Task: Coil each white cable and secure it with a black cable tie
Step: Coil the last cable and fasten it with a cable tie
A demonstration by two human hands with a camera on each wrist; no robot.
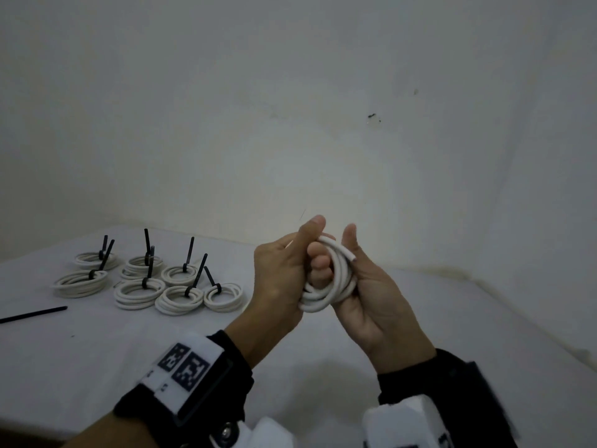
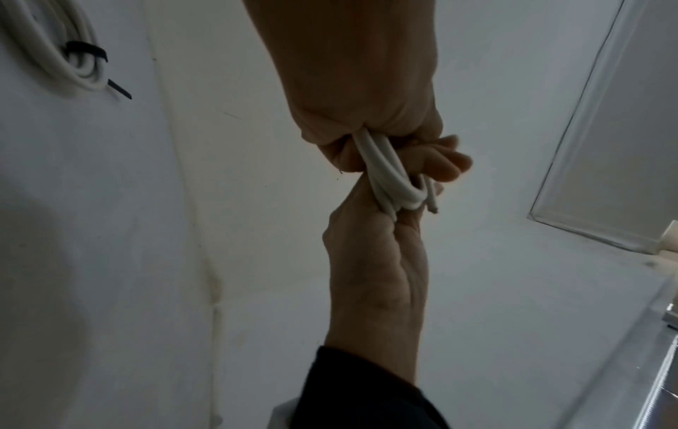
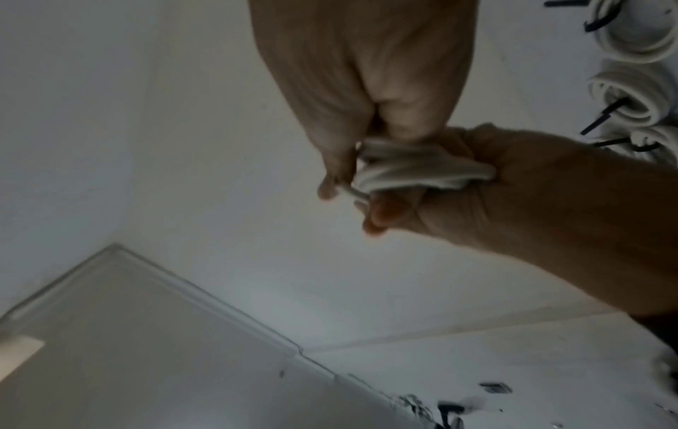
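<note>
Holding one white cable coil (image 1: 329, 282) aloft, left hand (image 1: 277, 279) and right hand (image 1: 371, 295) both grip it closed.

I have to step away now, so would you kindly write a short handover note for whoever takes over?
Left hand and right hand both grip one coiled white cable above the table; it has no tie yet.
Done: eight tied coils sit at far left of the table.
A loose black cable tie lies near the left edge.
Left: keep the coil pinched, fetch that tie, cinch it around the coil.
</note>
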